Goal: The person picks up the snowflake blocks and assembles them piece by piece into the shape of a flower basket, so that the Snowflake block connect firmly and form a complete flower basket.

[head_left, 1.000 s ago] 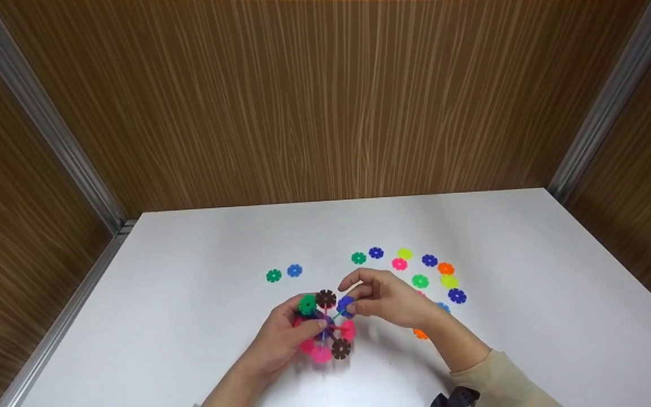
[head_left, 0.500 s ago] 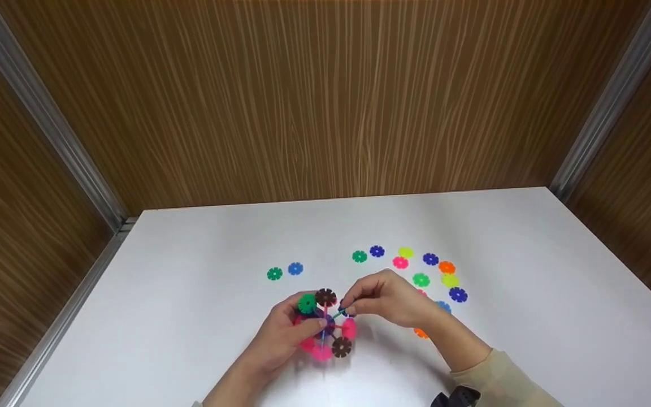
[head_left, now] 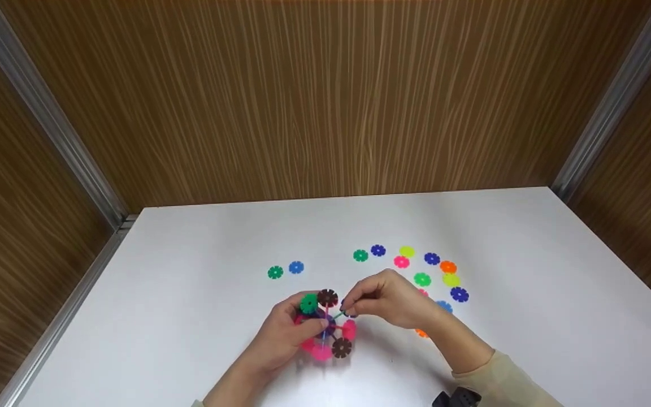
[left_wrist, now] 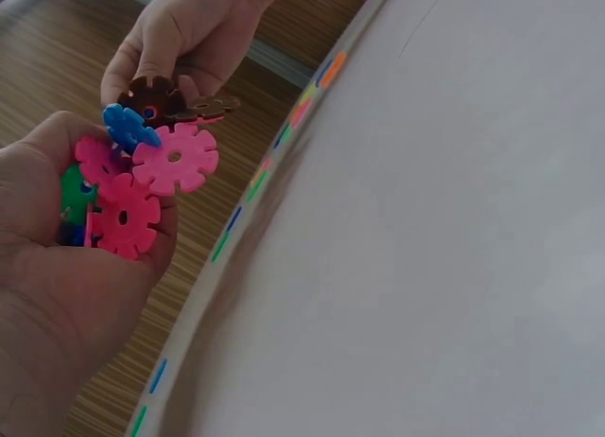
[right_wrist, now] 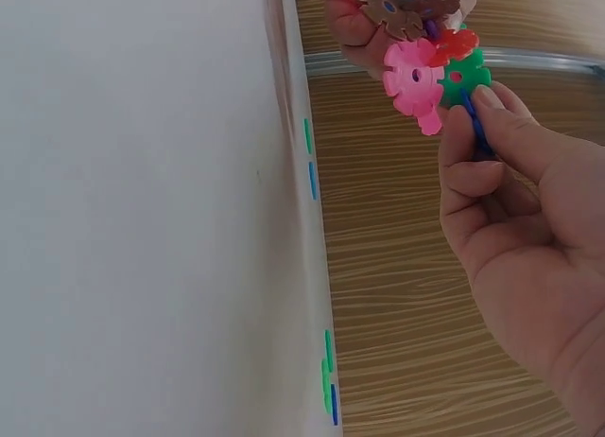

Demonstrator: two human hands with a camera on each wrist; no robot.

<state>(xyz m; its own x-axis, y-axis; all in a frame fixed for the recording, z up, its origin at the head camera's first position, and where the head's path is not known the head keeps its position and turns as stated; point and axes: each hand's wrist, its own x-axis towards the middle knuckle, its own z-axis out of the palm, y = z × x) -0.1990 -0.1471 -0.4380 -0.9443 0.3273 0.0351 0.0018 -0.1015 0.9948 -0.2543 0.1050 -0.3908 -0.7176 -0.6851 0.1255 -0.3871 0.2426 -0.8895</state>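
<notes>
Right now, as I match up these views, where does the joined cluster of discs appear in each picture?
Head: lower middle, the joined cluster of discs held in the left grip.
Left wrist: upper left, the same cluster at that grip's fingers.
Right wrist: right of centre near the top edge, the same cluster.
Shared landmark: the two brown discs on it, visible in all three views.

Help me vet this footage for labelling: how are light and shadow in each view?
Head: bright patch on the table at bottom middle, soft shadow below the right hand; left wrist: dimmer and greyer, a shadow band along the table's edge; right wrist: similarly grey, a darker streak near that edge.
</notes>
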